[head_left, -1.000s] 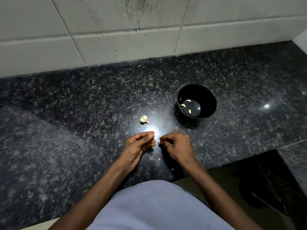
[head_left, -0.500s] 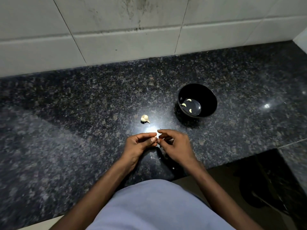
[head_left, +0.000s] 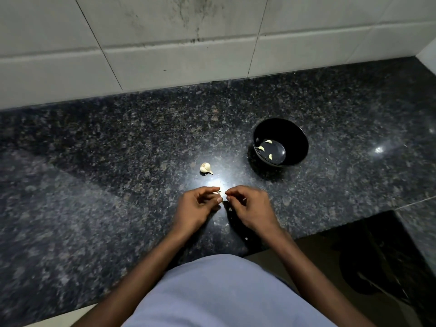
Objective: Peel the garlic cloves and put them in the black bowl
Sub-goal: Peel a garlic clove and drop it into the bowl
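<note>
We hold a small pale garlic clove (head_left: 217,192) low over the speckled dark granite counter (head_left: 118,161), likely so the skin drops there. Our left hand (head_left: 195,206) pinches it with curled fingertips; our right hand (head_left: 247,206) picks at its end. The round black bowl (head_left: 295,135), near to the right, holds three peeled cloves (head_left: 261,148).

Dark speckled granite countertop (head_left: 118,175): polished, glossy, throws bright light glare. Off-white ceramic wall tiles (head_left: 165,55): smooth, low sheen, grimy streaks near top. Round black bowl (head_left: 296,135): smooth, glossy inside, material unclear. Small whitish garlic piece (head_left: 205,168): papery, matt skin. Pale blue cloth garment (head_left: 224,293): soft, matt.
</note>
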